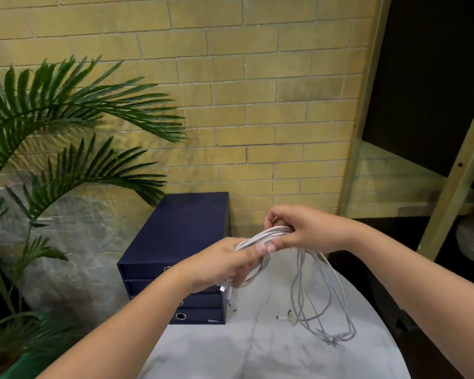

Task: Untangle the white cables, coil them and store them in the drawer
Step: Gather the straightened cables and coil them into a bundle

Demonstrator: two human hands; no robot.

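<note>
Your left hand (225, 265) is raised over the worktop (257, 354), back of the hand up, fingers curled round a coiled bundle of the white cables (266, 236). Your right hand (304, 231) sits just beside it and slightly higher, pinching the same bundle from above. Loose loops hang from the right hand toward the worktop's right edge; whether their ends touch the surface is hard to tell. Your left hand covers part of the navy drawer unit (181, 228) at the far left edge. Your left fingertips are blurred.
</note>
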